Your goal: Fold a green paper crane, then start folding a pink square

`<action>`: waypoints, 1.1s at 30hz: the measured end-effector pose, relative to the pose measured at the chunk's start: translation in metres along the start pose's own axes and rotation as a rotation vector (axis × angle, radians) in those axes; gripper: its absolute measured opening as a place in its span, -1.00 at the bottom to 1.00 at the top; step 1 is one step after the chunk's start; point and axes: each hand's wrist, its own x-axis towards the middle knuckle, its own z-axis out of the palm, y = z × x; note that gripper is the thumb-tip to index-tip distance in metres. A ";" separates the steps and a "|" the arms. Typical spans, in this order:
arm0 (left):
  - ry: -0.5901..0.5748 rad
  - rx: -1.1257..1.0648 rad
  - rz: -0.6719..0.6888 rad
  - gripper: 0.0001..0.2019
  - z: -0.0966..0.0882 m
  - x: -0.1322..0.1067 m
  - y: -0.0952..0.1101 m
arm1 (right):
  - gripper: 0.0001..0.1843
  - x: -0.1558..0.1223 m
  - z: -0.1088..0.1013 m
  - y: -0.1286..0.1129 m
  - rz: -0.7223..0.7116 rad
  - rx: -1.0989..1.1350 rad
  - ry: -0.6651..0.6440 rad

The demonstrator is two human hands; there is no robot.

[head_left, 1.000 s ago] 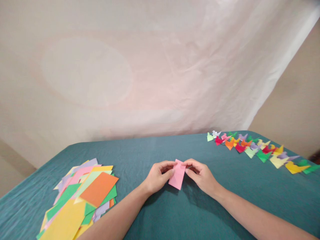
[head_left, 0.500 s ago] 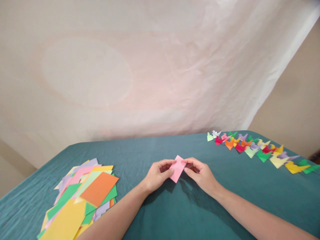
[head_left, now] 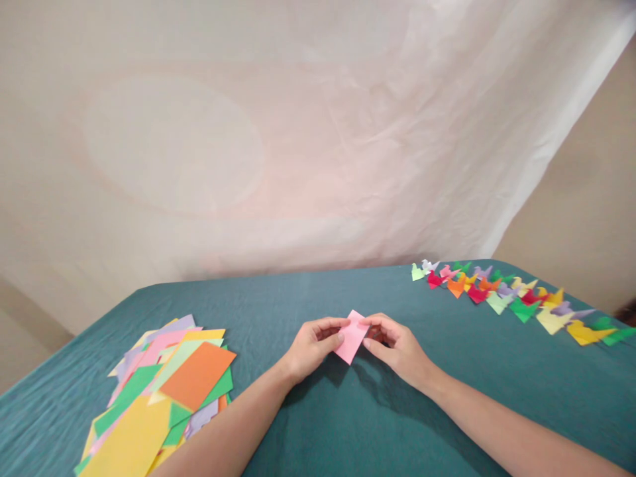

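A small piece of pink paper [head_left: 353, 339] is held up a little over the green cloth, tilted with one corner toward me. My left hand [head_left: 314, 348] pinches its left side between thumb and fingers. On the opposite side, my right hand [head_left: 395, 343] grips the upper right edge with its fingertips, the thumb close to the right edge. Whether the paper has folded layers is too small to tell.
Loose coloured paper sheets [head_left: 199, 377] lie in a heap at the left, partly under my left forearm. Rows of small folded paper birds [head_left: 497, 301] stand at the far right. A teal cloth [head_left: 268, 298] covers the table, and a pale sheet [head_left: 298, 132] hangs behind it.
The pink paper has shifted very slightly in the fingers. My right thumb has moved a little to the left along its edge. Everything else looks the same.
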 end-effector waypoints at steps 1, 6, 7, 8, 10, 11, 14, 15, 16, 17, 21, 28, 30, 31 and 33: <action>0.000 0.004 0.001 -0.62 0.000 0.000 0.000 | -0.75 0.000 0.000 0.000 -0.006 0.004 -0.006; -0.003 0.015 -0.003 -0.61 -0.001 0.000 -0.001 | -0.76 0.000 0.000 -0.001 -0.026 0.016 -0.013; -0.006 0.015 -0.003 -0.61 -0.001 0.000 -0.001 | -0.77 0.000 0.000 -0.001 -0.030 0.017 -0.013; -0.011 0.016 -0.002 -0.61 -0.001 0.000 0.000 | -0.77 0.000 0.000 -0.001 -0.034 0.017 -0.014; -0.015 0.018 0.003 -0.61 -0.001 0.000 0.000 | -0.77 0.000 0.000 -0.001 -0.040 0.014 -0.019; -0.015 0.019 0.005 -0.61 0.000 0.000 0.001 | -0.77 0.000 0.000 -0.001 -0.042 0.012 -0.022; -0.013 0.025 0.007 -0.61 0.000 0.000 0.002 | -0.78 0.000 0.001 -0.001 -0.045 0.008 -0.025; -0.012 0.028 0.006 -0.61 0.000 0.000 0.003 | -0.77 0.000 0.001 -0.002 -0.044 0.007 -0.025; -0.011 0.032 0.004 -0.61 0.000 0.000 0.003 | -0.78 0.000 0.001 -0.002 -0.043 0.005 -0.026; -0.008 0.035 0.000 -0.61 0.000 0.000 0.003 | -0.78 -0.001 0.001 -0.003 -0.042 0.004 -0.026; -0.014 0.023 0.002 -0.61 0.001 0.000 0.003 | -0.78 -0.001 0.000 -0.003 -0.045 -0.004 -0.026; -0.023 0.042 0.016 -0.62 0.000 0.000 0.002 | -0.77 -0.001 0.000 -0.003 -0.051 -0.013 -0.030; -0.019 0.053 0.020 -0.62 0.000 0.000 0.003 | -0.77 -0.001 0.000 -0.003 -0.053 -0.006 -0.032; -0.018 0.059 0.023 -0.63 0.000 0.000 0.003 | -0.77 -0.001 0.000 -0.003 -0.053 -0.005 -0.033; -0.016 0.068 0.025 -0.63 0.000 0.001 0.002 | -0.77 -0.001 0.001 -0.003 -0.050 -0.007 -0.031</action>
